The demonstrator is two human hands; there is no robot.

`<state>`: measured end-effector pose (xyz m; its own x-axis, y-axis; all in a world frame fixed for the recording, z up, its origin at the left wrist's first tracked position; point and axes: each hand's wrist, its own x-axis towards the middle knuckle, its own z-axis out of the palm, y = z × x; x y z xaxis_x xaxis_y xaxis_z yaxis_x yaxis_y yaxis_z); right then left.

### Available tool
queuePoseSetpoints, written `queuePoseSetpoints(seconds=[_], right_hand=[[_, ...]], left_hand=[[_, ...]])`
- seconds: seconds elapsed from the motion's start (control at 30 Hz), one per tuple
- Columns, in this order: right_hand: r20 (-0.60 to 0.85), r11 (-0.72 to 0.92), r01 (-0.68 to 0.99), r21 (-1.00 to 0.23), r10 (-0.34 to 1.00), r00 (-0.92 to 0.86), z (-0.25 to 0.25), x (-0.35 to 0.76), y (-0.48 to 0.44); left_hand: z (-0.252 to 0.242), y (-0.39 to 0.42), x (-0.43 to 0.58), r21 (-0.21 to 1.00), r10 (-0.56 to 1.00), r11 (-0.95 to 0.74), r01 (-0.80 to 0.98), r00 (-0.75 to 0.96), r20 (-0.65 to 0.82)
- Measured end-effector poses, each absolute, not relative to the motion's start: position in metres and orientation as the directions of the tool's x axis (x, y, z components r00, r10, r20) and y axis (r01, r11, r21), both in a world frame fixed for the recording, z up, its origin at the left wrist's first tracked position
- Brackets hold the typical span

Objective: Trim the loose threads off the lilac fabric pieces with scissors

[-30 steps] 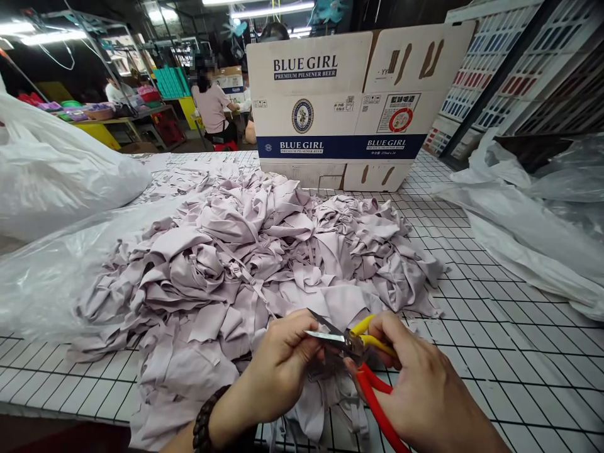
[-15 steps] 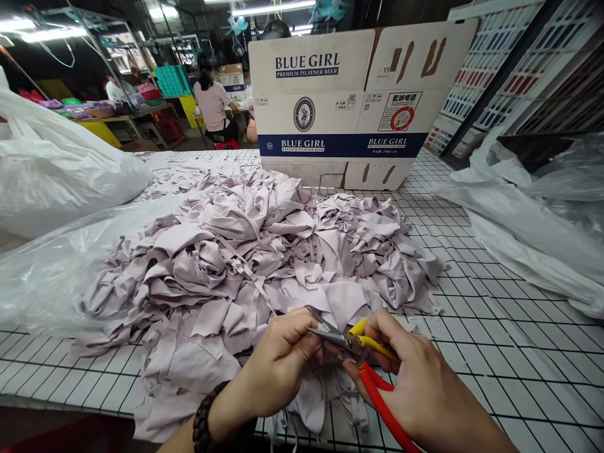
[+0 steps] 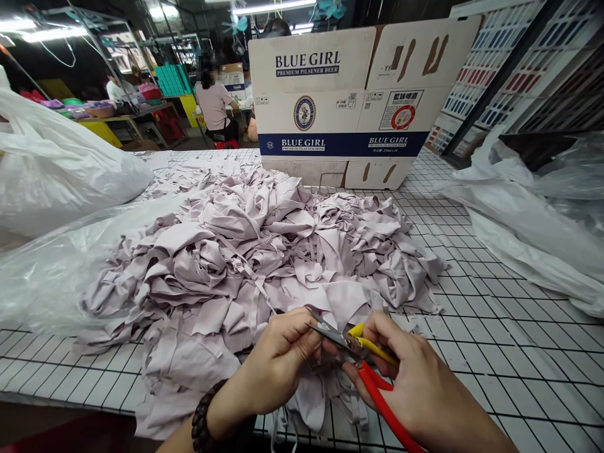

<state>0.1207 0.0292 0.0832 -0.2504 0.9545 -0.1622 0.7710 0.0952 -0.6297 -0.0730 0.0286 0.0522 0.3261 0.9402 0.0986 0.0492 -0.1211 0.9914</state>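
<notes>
My right hand (image 3: 410, 371) is closed round scissors (image 3: 337, 336) with one yellow and one red handle. Their blades are slightly apart and point left, right at the fingers of my left hand (image 3: 283, 358). Those fingers pinch pale lilac fabric (image 3: 309, 402), which hangs below both hands towards the table edge. The exact spot between the blades is partly hidden by my fingertips. Beyond my hands spreads a large heap of lilac fabric pieces (image 3: 236, 233) with thin straps among them. A dark braided bracelet (image 3: 204, 415) circles my left wrist.
A grid-patterned table (image 3: 491, 352) carries the heap. Behind it stands a beer carton (image 3: 325, 94). White plastic bags lie at the left (image 3: 61, 170) and right (image 3: 528, 207). Farther back, a person (image 3: 217, 104) sits at another table.
The scissor blades have drawn a little closer together. Both hands stay in nearly the same place, and the fabric heap has not moved.
</notes>
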Motion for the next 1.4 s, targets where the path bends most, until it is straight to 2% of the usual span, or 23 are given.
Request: queuePoseSetpoints(seconds=[0.23, 0.5, 0.7, 1.0, 1.2, 1.4], right_hand=[[-0.176, 0.091, 0.759, -0.644, 0.949, -0.263, 0.082, 0.12, 0.029], [-0.295, 0.057, 0.763, -0.644, 0.902, -0.317, 0.076, 0.125, 0.033], [-0.265, 0.068, 0.788, -0.612, 0.921, -0.285, 0.07, 0.125, 0.034], [-0.071, 0.211, 0.78, -0.589, 0.948, -0.31, 0.059, 0.126, 0.033], [-0.067, 0.195, 0.717, -0.67, 0.945, -0.319, 0.052, 0.128, 0.034], [-0.186, 0.032, 0.524, -0.851, 0.915, -0.357, 0.042, 0.122, 0.033]], left_hand=[[0.053, 0.029, -0.075, 0.993, 0.941, -0.105, 0.062, 0.329, 0.079], [0.053, 0.028, -0.075, 0.993, 0.937, -0.114, 0.031, 0.337, 0.097], [0.054, 0.028, -0.076, 0.997, 0.936, -0.071, -0.013, 0.345, 0.071], [0.054, 0.029, -0.077, 0.997, 0.93, -0.03, -0.068, 0.362, 0.053], [0.052, 0.029, -0.079, 0.996, 0.926, 0.014, -0.091, 0.376, 0.021], [0.05, 0.029, -0.078, 0.991, 0.925, 0.074, -0.108, 0.38, -0.028]])
